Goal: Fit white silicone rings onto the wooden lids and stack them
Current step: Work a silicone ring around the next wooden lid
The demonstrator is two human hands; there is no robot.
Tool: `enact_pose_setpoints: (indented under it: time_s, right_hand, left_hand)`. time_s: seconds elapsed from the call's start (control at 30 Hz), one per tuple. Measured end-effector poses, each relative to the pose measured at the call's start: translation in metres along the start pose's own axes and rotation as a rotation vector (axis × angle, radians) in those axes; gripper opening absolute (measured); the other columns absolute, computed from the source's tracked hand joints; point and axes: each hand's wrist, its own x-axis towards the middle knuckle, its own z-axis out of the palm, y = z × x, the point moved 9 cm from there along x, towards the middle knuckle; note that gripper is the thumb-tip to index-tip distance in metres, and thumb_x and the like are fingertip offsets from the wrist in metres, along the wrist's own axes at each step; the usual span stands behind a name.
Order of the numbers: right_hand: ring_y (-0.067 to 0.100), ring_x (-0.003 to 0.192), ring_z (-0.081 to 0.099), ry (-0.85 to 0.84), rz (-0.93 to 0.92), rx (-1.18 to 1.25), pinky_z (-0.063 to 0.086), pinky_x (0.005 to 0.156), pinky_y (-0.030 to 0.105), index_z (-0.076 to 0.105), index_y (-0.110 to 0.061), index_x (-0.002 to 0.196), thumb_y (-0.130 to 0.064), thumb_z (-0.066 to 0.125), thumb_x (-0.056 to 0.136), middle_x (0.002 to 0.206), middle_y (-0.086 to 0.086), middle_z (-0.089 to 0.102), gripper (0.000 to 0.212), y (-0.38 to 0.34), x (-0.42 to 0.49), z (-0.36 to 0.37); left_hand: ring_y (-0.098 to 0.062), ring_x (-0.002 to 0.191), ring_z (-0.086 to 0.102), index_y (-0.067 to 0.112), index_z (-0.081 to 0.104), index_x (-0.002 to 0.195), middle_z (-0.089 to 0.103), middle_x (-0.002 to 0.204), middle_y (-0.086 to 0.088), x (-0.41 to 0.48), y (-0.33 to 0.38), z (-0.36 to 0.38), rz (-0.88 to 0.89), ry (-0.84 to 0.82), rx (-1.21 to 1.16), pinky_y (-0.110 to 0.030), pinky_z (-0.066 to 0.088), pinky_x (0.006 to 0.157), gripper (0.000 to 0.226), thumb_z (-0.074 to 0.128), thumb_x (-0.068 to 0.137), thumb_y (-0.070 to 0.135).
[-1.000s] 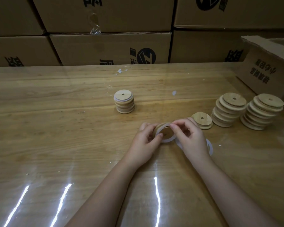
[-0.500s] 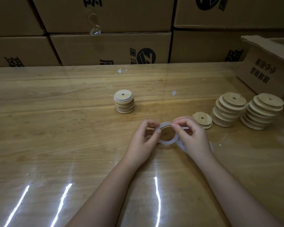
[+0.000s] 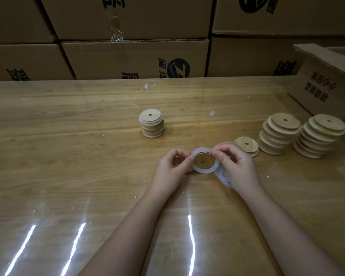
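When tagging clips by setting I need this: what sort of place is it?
Probably a small packing or assembly workshop: printed cardboard cartons stacked behind the wooden table, piles of wooden lids, a white ring around one held lid.

The desk (image 3: 68,136) is plank wood under a clear glossy film (image 3: 48,212) that throws back white light streaks along the bottom of the frame. At centre, the wooden lid (image 3: 204,161) is pale, smooth, matt wood, rimmed by a white silicone ring (image 3: 205,170) with a dull, soft finish. The lid stacks (image 3: 279,136) at right show the same bare matt wood. Cardboard boxes (image 3: 127,56) across the top are matt brown, printed black; a strip of clear tape (image 3: 116,30) on them shines.
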Motion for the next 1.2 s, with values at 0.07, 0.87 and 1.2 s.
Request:
enact_pose_setpoints:
  time_s: [0.07,0.87,1.2]
  right_hand:
    - [0.012,0.089,0.062,0.003,0.032,0.028,0.048,0.082,0.028,0.067,-0.011,0.079,-0.003,0.060,0.087,0.088,0.001,0.067,0.013,0.0042,0.0001,-0.0006]
    - [0.008,0.088,0.062,0.032,0.037,-0.054,0.050,0.082,0.029,0.067,-0.023,0.080,-0.009,0.061,0.087,0.087,-0.007,0.068,0.018,0.0055,-0.0005,-0.0039]
    - [0.005,0.083,0.063,0.041,-0.002,-0.067,0.052,0.076,0.025,0.064,-0.027,0.077,-0.010,0.066,0.085,0.084,-0.011,0.068,0.019,0.0050,-0.0009,-0.0022]
  left_hand:
    - [-0.011,0.072,0.064,0.014,0.063,0.079,0.066,0.071,0.007,0.0002,-0.0001,0.0002,-0.011,-0.018,-0.019,-0.034,0.057,0.076,0.008,0.067,0.084,0.009]
    - [-0.004,0.072,0.061,0.014,0.062,0.081,0.063,0.077,0.005,0.0028,0.0021,0.0009,0.010,-0.089,0.029,-0.024,0.055,0.074,0.012,0.058,0.090,0.006]
    - [-0.009,0.067,0.058,0.018,0.060,0.079,0.061,0.074,0.004,0.0025,0.0044,-0.0009,0.049,-0.073,0.147,-0.035,0.053,0.075,0.015,0.058,0.091,0.008]
